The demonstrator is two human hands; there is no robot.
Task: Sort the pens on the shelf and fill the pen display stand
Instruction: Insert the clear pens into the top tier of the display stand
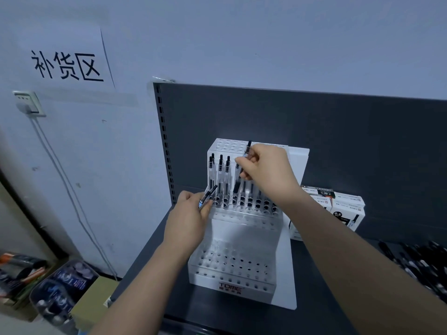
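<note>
Left grip (191,218) is clamped on a clear pen with black ends (208,195), holding it slanted just beside the left edge of the white pen display stand (232,292). The stand's front wall reads "TOME", with smaller characters beneath that are too small to read. Right grip (266,170), farther back, pinches a second pen (249,144) nearly upright over the stand's middle tier, black cap uppermost. Several standing pens (220,175) fill that tier's left holes. The stand sits on a dark shelf (217,317); loose pens (420,259) lie at its right end. Behind, white boxes (348,213), one marked "0.5", stand against the back panel (314,129). On the wall, a paper sign (65,66) reads "补货区".
</note>
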